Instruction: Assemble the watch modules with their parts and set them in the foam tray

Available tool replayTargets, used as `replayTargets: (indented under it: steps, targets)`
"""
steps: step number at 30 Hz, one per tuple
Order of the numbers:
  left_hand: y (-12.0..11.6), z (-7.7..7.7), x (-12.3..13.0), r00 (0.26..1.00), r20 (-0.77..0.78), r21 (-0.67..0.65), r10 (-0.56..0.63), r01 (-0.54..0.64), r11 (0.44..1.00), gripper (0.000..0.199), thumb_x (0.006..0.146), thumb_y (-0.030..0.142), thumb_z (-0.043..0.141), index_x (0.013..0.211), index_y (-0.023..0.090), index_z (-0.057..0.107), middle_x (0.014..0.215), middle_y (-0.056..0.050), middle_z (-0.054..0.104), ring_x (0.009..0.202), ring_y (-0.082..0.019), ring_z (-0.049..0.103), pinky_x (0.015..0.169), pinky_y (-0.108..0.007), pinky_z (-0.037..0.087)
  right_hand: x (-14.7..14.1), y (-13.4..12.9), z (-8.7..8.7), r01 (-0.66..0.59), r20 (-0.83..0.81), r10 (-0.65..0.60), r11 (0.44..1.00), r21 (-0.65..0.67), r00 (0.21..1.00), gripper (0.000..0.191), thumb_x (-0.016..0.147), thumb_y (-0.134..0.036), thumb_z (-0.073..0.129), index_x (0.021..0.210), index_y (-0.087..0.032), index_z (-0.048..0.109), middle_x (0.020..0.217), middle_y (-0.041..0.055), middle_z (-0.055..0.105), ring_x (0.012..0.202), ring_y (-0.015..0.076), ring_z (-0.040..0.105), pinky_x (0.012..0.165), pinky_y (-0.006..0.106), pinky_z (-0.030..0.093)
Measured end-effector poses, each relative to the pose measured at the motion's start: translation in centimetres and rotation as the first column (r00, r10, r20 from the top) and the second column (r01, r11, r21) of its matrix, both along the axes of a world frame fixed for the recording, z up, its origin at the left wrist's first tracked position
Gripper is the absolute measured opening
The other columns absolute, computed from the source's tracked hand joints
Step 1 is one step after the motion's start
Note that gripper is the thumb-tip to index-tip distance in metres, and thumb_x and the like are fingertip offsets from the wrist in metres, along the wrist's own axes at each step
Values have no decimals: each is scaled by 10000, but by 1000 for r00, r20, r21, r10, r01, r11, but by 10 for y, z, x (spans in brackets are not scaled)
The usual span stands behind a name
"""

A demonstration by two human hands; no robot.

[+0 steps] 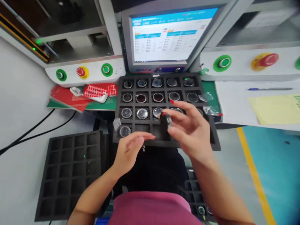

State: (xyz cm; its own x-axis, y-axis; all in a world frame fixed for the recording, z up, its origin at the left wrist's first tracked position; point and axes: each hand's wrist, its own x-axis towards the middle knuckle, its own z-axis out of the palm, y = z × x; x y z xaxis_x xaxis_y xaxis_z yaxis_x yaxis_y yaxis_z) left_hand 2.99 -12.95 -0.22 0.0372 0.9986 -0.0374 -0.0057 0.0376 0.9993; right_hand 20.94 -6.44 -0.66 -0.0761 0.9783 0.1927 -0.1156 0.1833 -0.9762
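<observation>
My right hand (pixel 191 131) pinches a small dark round watch case (pixel 166 121) on edge between thumb and fingers, just above a black foam tray (pixel 217 142). My left hand (pixel 130 150) holds nothing; its fingers stretch over the tray's front row, apart from the watch case. Round glass-faced watch cases sit in the tray's compartments, such as a silver-rimmed one (pixel 142 113) and a dark red one (pixel 141 98). In the front row, one watch case (pixel 125 131) lies at the left. My right hand hides part of the tray's right side.
Behind the tray stands a monitor (pixel 164 37), flanked by machine panels with green buttons (pixel 107 69) and red stop buttons (pixel 269 59). Red mesh sheets (pixel 95 90) lie left; a pen (pixel 269 89) and yellow paper (pixel 274 109) lie right. Another foam tray (pixel 70 175) is lower left.
</observation>
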Motion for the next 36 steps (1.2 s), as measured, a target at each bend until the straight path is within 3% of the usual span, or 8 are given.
replayTargets:
  steps: [3,5,7,11,17,24,32,36]
  targets:
    - [9,8,18,839,543,-239,-38,197,951,530,845,666,723,944,150,793,923,-143,814,835,-257,799,778,-343,662,-13,-29,6,-124,-124,129,991,44,984,582,823,-421,829,1281,-312,486,1135,68,765,1011,213,760,827,357,665]
    - [12,11,23,754,656,-288,3,248,925,480,733,611,859,866,156,781,850,-108,802,739,-209,778,705,-284,650,-16,-36,8,-147,-119,156,986,82,981,564,839,-355,825,1285,-315,483,1145,70,766,1025,212,762,838,355,671]
    - [11,12,24,746,663,-303,51,206,930,413,685,517,928,835,167,769,778,-63,782,664,-162,747,643,-239,631,-16,-37,9,-164,-107,177,979,121,978,561,839,-299,825,1299,-308,504,1148,70,768,1035,211,761,878,375,669]
    - [5,12,19,842,528,-171,113,-25,985,241,723,339,931,830,189,775,769,-29,793,683,-151,759,673,-239,648,-13,-39,20,-147,-124,171,972,181,977,583,824,-250,842,1341,-297,576,1130,69,768,1036,225,758,897,415,676]
    - [-5,17,11,971,195,57,142,-156,986,111,822,296,849,883,218,798,804,-26,816,724,-191,793,683,-278,677,-17,-55,37,124,11,-127,978,171,992,536,766,35,777,1173,-307,705,941,7,754,837,196,766,713,347,701]
    - [-12,22,-7,980,-180,413,86,-4,911,267,895,138,757,1133,256,776,995,-21,831,860,-176,801,775,-245,652,-9,-60,36,61,108,-89,969,239,990,590,754,33,810,1225,-307,704,956,0,762,881,209,766,755,388,699]
    - [-5,23,-16,973,-231,523,21,106,845,213,886,100,763,1089,157,737,978,-64,825,878,-151,795,820,-195,631,7,-47,41,-125,255,41,939,321,966,469,799,-20,797,1179,-283,713,869,-2,759,811,216,754,859,458,671]
    - [-5,23,-15,972,-235,515,-3,128,847,207,885,105,767,1084,144,726,986,-75,824,891,-157,795,835,-201,632,8,-45,38,-126,249,46,940,318,968,377,802,-30,797,1089,-266,731,842,-3,750,794,212,746,897,480,662]
